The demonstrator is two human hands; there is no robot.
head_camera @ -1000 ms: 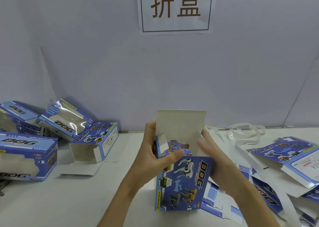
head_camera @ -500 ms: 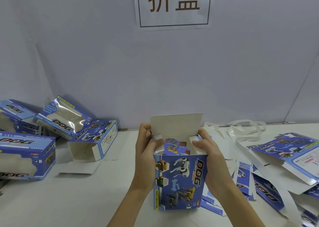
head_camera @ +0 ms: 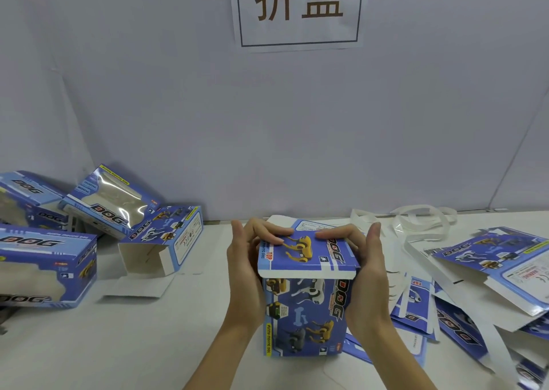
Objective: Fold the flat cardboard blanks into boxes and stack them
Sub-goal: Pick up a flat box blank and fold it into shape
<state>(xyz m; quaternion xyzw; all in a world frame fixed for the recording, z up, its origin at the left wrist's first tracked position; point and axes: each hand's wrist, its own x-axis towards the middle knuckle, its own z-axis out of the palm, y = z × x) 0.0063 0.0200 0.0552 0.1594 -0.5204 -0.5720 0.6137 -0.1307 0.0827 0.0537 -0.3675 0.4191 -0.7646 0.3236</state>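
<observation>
Head view: a blue printed box [head_camera: 306,315] stands upright on the white counter [head_camera: 148,345] at centre, its lid flap [head_camera: 307,256] bent down over the top, with the white front edge of the flap jutting a little past the front panel. The left hand [head_camera: 245,274] grasps the box's left side, its fingers curled over onto the lid. The right hand [head_camera: 367,274] grasps the right side the same way, fingertips [head_camera: 322,235] pressing on the lid near its far edge, so both hands are clenched round the box.

Just right of the box, partly under the right forearm, lie flat cardboard blanks [head_camera: 416,309], and further right a looser heap of blanks [head_camera: 499,268] spreads to the frame's edge. Behind them, near the wall, lie loops of white strapping [head_camera: 416,220].

On the left of the counter sit folded boxes: one open-ended box [head_camera: 166,241] lying on its side with its flap out on the counter, a windowed box [head_camera: 110,202] tilted against the others, and two more [head_camera: 44,268] at the left edge.

On the wall above hangs a white sign [head_camera: 298,9] with two brown characters
</observation>
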